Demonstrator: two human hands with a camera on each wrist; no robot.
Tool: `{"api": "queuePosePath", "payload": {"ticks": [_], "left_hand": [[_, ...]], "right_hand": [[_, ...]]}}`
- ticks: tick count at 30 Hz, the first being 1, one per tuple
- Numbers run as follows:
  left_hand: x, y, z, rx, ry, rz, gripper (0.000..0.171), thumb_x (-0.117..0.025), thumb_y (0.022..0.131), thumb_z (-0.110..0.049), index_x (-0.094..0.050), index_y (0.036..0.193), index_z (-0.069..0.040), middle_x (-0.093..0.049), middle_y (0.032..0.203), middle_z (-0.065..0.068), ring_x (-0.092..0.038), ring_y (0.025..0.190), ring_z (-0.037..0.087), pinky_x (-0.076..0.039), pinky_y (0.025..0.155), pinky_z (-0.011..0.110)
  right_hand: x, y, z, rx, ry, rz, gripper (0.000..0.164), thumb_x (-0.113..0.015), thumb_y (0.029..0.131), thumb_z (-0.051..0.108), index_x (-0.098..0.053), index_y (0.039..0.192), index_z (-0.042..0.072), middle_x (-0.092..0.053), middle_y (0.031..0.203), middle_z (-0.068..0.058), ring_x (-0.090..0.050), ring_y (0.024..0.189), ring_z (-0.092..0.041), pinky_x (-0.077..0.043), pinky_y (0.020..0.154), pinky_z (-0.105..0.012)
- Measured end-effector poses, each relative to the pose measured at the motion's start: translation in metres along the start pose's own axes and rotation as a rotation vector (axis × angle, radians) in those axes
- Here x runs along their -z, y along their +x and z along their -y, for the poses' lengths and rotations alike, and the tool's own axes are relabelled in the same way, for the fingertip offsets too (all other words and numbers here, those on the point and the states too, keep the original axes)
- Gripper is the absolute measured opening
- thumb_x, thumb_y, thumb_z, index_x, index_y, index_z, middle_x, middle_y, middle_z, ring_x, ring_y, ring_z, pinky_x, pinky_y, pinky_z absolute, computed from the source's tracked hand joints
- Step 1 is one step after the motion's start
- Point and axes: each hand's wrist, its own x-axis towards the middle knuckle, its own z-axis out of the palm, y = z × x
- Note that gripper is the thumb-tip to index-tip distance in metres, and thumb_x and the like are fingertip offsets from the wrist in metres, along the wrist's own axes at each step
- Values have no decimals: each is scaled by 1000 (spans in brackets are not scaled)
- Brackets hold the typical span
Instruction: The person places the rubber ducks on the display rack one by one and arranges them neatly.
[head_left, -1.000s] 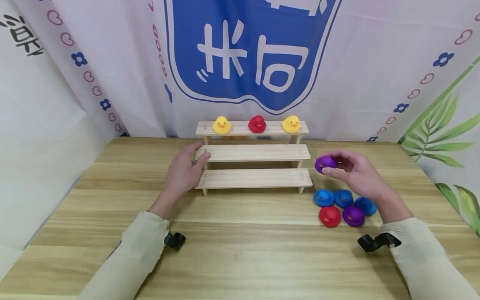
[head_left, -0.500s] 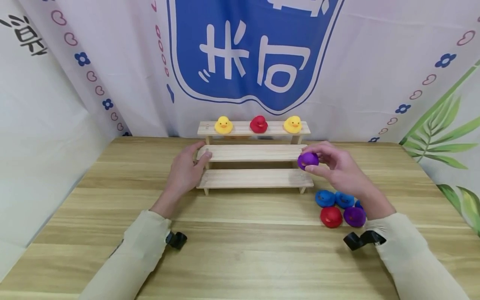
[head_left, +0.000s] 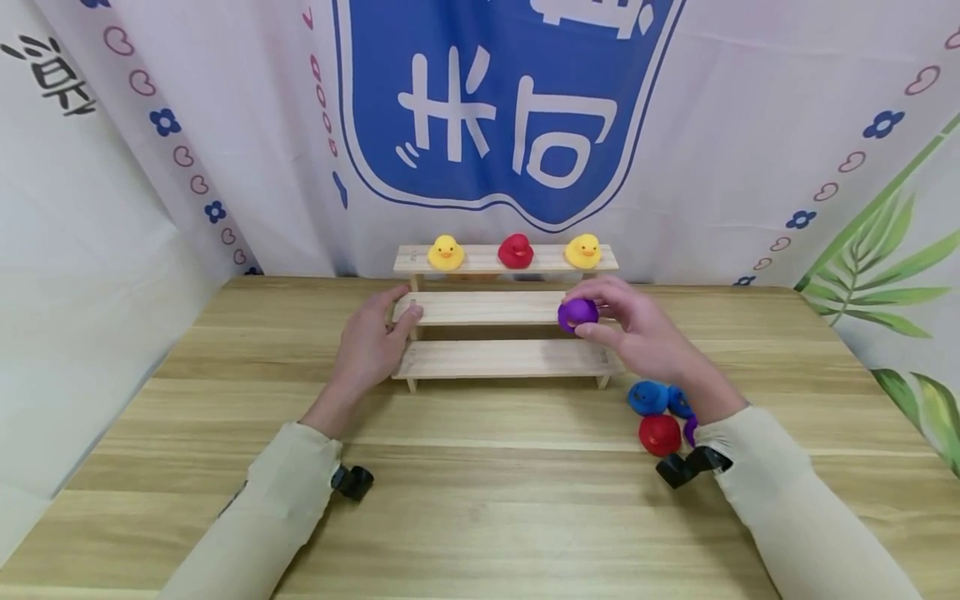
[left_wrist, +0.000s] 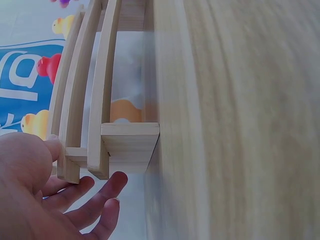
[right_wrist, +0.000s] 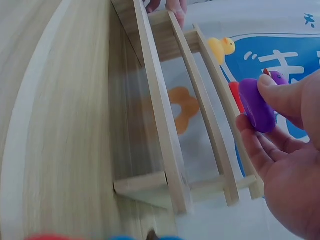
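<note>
My right hand [head_left: 637,329] pinches a purple rubber duck [head_left: 577,315] between thumb and fingers, over the right part of the middle board of a three-step wooden shelf [head_left: 487,358]. In the right wrist view the purple duck [right_wrist: 256,105] is held away from the boards. At the other end, my left hand [head_left: 372,337] grips the middle board, thumb on top. Its fingers [left_wrist: 82,192] curl beneath the board end in the left wrist view. On the top board sit a yellow duck [head_left: 446,252], a red duck [head_left: 516,251] and another yellow duck [head_left: 582,251].
Right of the shelf, a loose group of ducks lies on the wooden table [head_left: 480,500]: a blue duck [head_left: 648,397], a red duck [head_left: 660,435] and others partly hidden by my right forearm. A printed cloth [head_left: 300,208] hangs close behind the shelf.
My right hand has carried the purple duck leftward, from beside the shelf to over the middle board's right part. The left hand keeps its hold at the left end.
</note>
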Motion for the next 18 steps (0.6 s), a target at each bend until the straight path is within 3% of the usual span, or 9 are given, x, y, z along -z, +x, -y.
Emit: {"api": "queuePosePath", "payload": {"ticks": [4, 18], "left_hand": [[-1, 0, 0, -2, -1, -1, 58, -51, 113, -39, -45, 161, -8, -46, 164, 23, -62, 126, 41, -48, 114, 60], [0, 1, 1, 15, -18, 11, 60, -51, 112, -42, -43, 162, -10, -44, 166, 22, -56, 135, 40, -42, 120, 61]], "right_hand": [[-9, 9, 3, 15, 3, 22, 31, -64, 104, 2, -67, 134, 7, -61, 139, -10, -55, 129, -26, -48, 116, -57], [-39, 35, 17, 13, 64, 69, 35, -67, 101, -1, -66, 135, 9, -60, 144, -9, -56, 135, -29, -49, 118, -53]]}}
